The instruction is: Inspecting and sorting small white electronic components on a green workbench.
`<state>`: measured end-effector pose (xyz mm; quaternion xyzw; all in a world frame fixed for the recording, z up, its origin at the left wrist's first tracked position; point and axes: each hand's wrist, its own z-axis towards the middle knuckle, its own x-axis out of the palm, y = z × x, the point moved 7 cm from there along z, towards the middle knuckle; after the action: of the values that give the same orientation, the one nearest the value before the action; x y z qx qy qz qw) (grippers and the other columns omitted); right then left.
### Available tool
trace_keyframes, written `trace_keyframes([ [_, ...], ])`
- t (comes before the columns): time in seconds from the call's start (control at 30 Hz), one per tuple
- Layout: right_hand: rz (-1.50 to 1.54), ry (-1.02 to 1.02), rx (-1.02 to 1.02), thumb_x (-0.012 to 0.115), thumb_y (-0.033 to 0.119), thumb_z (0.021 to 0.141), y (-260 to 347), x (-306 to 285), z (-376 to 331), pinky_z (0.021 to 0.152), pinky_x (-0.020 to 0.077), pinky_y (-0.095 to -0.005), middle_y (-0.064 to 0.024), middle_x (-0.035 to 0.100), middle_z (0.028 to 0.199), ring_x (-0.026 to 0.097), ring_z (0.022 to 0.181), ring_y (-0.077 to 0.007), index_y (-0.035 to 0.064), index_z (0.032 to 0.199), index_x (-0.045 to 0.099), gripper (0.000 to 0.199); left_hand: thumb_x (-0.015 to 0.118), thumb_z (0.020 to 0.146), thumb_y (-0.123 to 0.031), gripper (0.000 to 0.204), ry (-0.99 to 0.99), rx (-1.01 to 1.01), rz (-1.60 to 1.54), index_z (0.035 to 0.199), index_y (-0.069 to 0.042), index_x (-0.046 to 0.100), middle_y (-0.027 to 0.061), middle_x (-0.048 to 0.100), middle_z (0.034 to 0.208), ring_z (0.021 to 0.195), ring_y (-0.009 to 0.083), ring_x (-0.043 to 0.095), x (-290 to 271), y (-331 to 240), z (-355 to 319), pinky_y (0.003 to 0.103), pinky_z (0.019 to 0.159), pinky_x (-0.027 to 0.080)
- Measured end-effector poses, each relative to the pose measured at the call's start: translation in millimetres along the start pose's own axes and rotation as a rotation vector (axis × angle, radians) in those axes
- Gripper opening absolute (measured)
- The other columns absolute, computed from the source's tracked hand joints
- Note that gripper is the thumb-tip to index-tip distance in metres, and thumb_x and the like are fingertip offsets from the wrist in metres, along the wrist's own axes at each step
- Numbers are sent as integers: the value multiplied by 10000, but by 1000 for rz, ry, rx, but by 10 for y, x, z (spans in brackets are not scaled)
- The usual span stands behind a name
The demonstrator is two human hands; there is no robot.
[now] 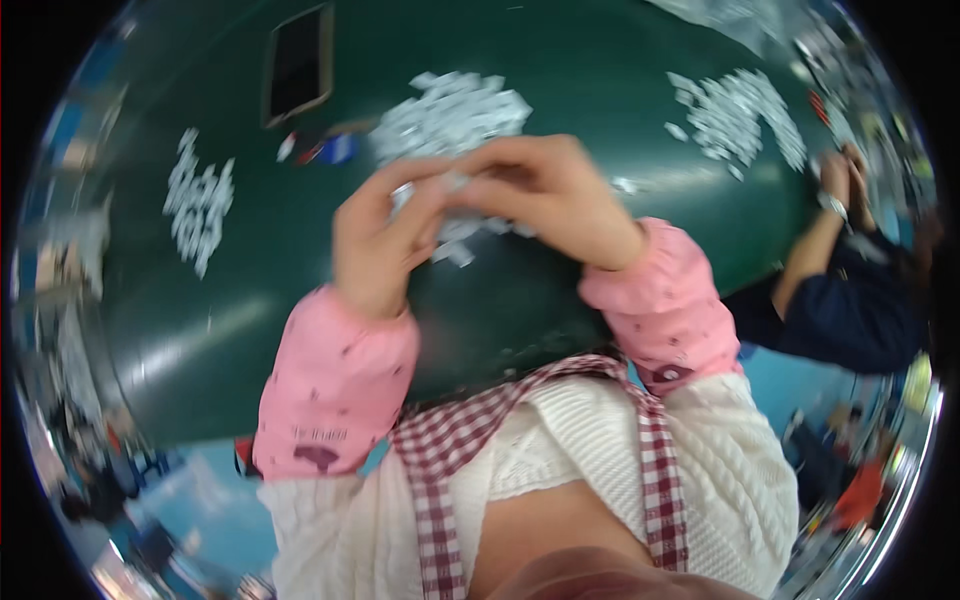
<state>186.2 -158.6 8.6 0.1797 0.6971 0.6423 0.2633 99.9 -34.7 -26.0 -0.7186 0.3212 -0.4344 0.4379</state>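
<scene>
Over the near side of a heap of small pale plastic-looking pieces (450,112), both my hands meet at the fingertips. My left hand (385,225) is closed, thumb and fingers pinched together, with a small pale piece (401,195) showing among its fingers. From the other side my right hand (545,195) also pinches, at a small pale piece (456,182) between the two hands. Motion blurs the fingertips, so the exact shape of these pieces cannot be made out. Some loose pieces (455,250) lie on the table just below my hands.
The dark green table (560,70) bears another pile of pale pieces (200,200) at left and one (735,115) at right. A phone (299,65) lies at the far left, near a small blue object (340,149). Another person's arm (815,230) rests at the right edge.
</scene>
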Motion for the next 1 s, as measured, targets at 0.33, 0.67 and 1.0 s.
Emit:
trace_keyframes([
  [0.33,192,42,108,657,41,895,-72,139,67,646,455,-193,-66,668,838,561,697,-95,-38,1078,671,199,643,856,-73,251,-15,41,-40,1094,-3,684,108,655,830,510,56,388,-119,-76,-65,152,444,279],
  [0.67,307,-48,90,617,66,931,-122,110,94,629,456,-191,-60,650,798,575,685,-105,-29,1097,669,199,704,823,-61,200,-4,79,10,1020,-35,687,70,634,820,529,59,427,-90,-114,-67,151,446,296],
  [1.0,479,20,217,574,85,961,-239,145,93,612,439,-175,-48,639,790,569,676,-82,-28,1105,671,207,772,788,-77,211,-12,67,68,963,-48,659,17,568,791,555,60,454,-61,-91,-88,156,466,319],
])
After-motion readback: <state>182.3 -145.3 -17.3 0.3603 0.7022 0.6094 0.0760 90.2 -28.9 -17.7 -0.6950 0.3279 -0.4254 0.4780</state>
